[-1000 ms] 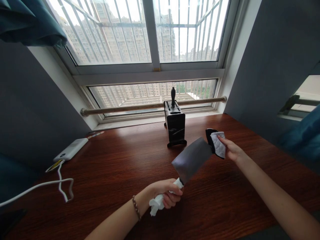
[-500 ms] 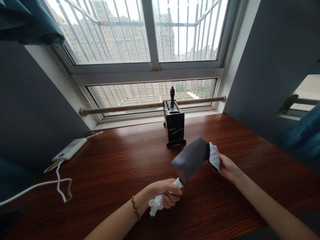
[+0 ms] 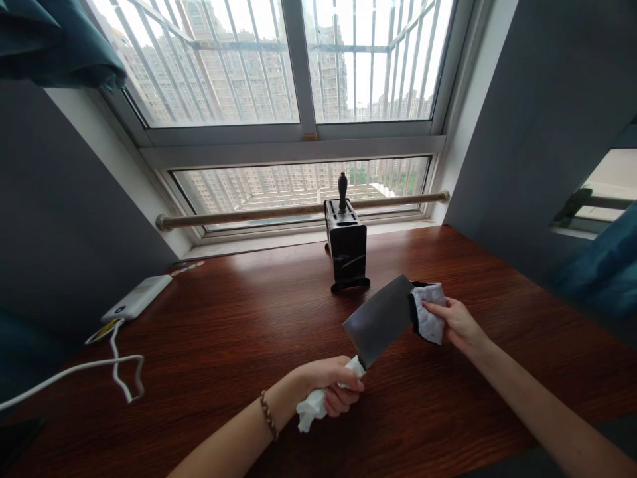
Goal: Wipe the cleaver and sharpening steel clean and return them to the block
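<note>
A broad-bladed cleaver [image 3: 381, 318] is held above the wooden table, its blade slanting up to the right. My left hand [image 3: 331, 385] is closed around its handle, with a crumpled white tissue [image 3: 312, 406] wrapped between palm and handle. My right hand [image 3: 460, 323] pinches a white quilted cloth with dark edging [image 3: 430, 313], thumb on top. The cloth lies at the far end of the blade; whether it touches the steel I cannot tell. Beyond the blade stands a black knife block [image 3: 349, 252] with one dark-handled tool [image 3: 343, 189] upright in it.
The brown wooden table [image 3: 239, 332] runs back to a window with a horizontal rail [image 3: 259, 216]. On the left lie a white power bank [image 3: 137, 299] and a white cable [image 3: 74, 370]. A blue curtain [image 3: 60, 46] hangs at upper left.
My right hand has shifted slightly right, and the cloth now lies flatter, with more of its white face showing. The cleaver and my left hand have barely moved.
</note>
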{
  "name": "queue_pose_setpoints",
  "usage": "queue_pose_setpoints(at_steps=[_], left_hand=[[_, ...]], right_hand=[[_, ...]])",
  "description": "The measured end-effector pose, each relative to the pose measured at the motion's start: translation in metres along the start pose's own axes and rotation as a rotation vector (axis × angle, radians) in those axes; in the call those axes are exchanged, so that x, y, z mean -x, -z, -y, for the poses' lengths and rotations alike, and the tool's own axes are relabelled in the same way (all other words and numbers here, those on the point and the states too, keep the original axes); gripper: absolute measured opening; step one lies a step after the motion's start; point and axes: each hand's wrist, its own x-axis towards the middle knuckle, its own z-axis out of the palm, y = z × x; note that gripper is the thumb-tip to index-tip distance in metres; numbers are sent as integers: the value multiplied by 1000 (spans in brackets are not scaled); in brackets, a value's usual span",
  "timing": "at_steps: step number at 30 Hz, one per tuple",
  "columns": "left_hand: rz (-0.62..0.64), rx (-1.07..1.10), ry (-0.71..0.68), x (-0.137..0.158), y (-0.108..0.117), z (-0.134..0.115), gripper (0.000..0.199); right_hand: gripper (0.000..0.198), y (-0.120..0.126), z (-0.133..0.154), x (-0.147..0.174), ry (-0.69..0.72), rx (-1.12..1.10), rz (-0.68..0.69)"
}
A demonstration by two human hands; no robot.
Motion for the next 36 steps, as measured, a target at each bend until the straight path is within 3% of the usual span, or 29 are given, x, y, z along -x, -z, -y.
queue_pose_setpoints(at_steps=[4, 10, 15, 19, 22, 27, 36], left_hand=[[1, 8, -9, 1, 0, 0, 25], [36, 46, -49, 3, 2, 2, 19], [44, 68, -77, 2, 6, 3, 16], [42, 90, -110, 1, 8, 5, 18], [42, 85, -90, 0, 9, 5, 24], [-13, 41, -94, 0, 6, 4, 25], [-56, 51, -36, -1, 3, 3, 30]], right_hand=[[32, 3, 13, -16, 84, -67, -116], [31, 28, 34, -38, 168, -215, -279], [27, 18, -2, -10, -27, -227, -161], [28, -23, -45, 37, -236, -211, 156], [29, -58, -64, 63, -270, -193, 287], [33, -82, -73, 68, -268, -219, 206], [32, -57, -58, 35, -176, -182, 29]])
